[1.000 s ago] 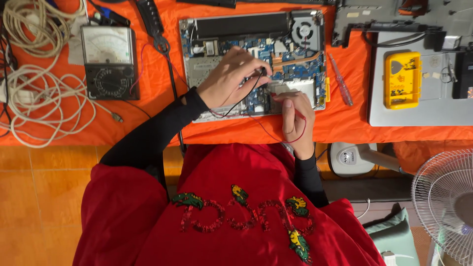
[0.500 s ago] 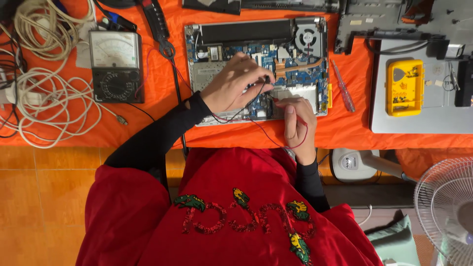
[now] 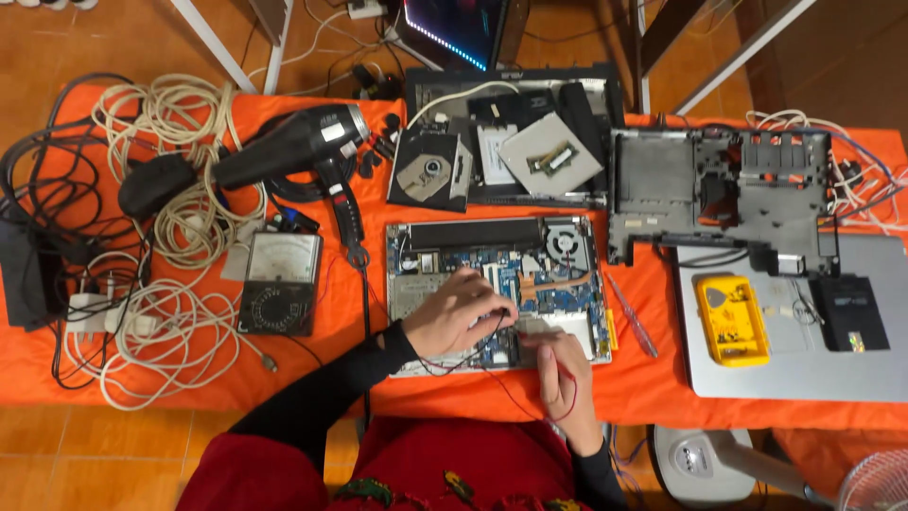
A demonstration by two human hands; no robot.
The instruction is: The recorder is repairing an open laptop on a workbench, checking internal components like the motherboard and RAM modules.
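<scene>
Both hands rest on the opened laptop near the bench's front edge. The left hand and the right hand each pinch probe leads against its board.

My table wears an orange cloth over an orange-brown tiled floor. Beyond its far edge I see white metal legs, and a white fan stands at my right.

You wear long black sleeves reaching both wrists. Below the orange cloth, your red garment shows small green and yellow embroidery.
</scene>
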